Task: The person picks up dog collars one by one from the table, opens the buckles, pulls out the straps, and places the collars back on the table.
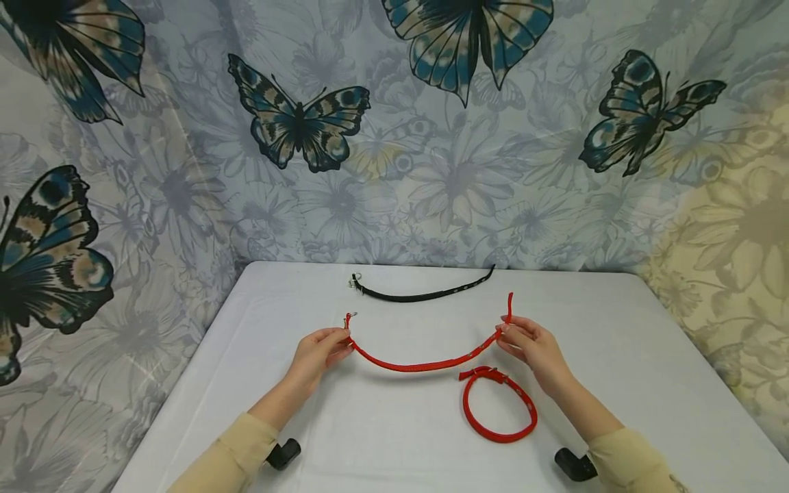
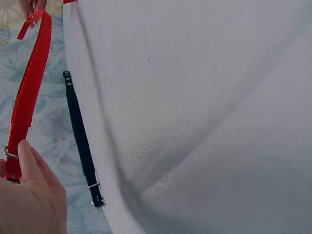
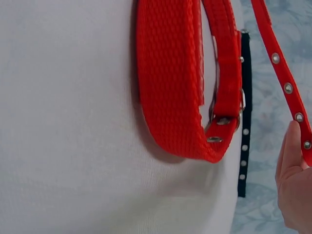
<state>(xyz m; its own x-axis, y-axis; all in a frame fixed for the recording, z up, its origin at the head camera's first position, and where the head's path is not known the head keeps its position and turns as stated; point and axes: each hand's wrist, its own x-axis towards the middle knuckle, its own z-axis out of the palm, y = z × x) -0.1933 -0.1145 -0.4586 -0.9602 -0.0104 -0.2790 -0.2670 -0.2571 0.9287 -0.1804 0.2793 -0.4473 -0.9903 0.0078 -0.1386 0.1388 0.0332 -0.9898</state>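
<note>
One white-covered table (image 1: 376, 431) underlies everything. Above it a red strap (image 1: 414, 368) appears lifted, slung in a shallow sag, its long axis running from 9 to 3 o'clock. Towards 12 o'clock of that sag, at the far edge, a black strap (image 1: 407, 298) lies almost parallel. A closed red loop (image 1: 501, 438) lies at 7 o'clock from the right hand (image 1: 539, 350), much nearer to it than to the left hand (image 1: 317, 352). Both hands' fingers are pinched on the lifted strap: from the left ones it leaves towards 4 o'clock, from the right ones towards 8, with the right tail pointing up to 12. Smallest of all, the metal buckle (image 2: 10, 154) sits by the left fingers, and the eyelets (image 3: 288, 88) run up to the right fingertips.
</note>
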